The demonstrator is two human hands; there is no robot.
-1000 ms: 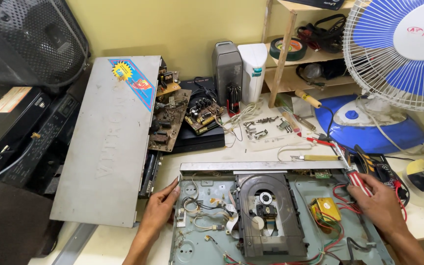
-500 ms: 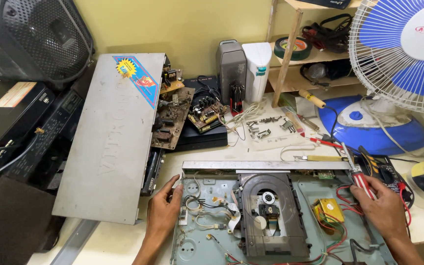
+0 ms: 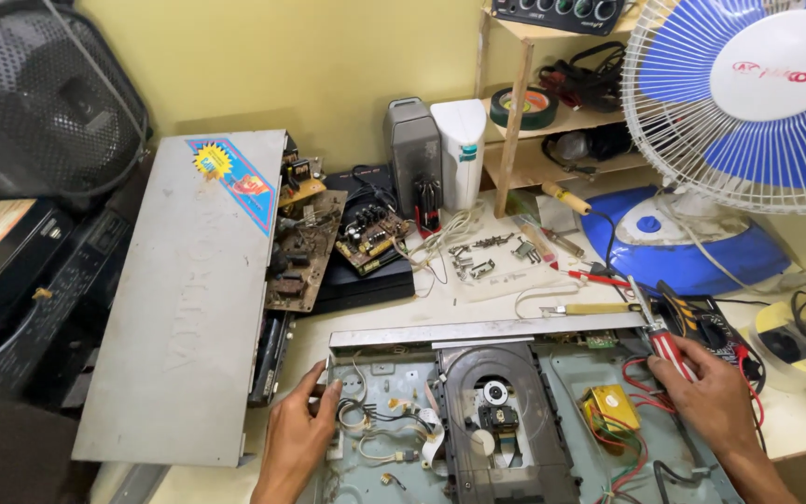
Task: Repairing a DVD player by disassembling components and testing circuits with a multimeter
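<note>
Head view: at the worktop's near edge, the left hand rests open-fingered on the left rim of an opened disc player, holding nothing, while the right hand closes around a red-handled screwdriver at its right side. Beyond lie circuit boards and a blue fan.

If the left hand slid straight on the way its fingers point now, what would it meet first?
Likely the raised rear metal wall of the open disc player chassis. The left hand rests at the chassis's left front corner, fingers pointing up and away. Depth is unclear; loose wires lie just to its right.
</note>
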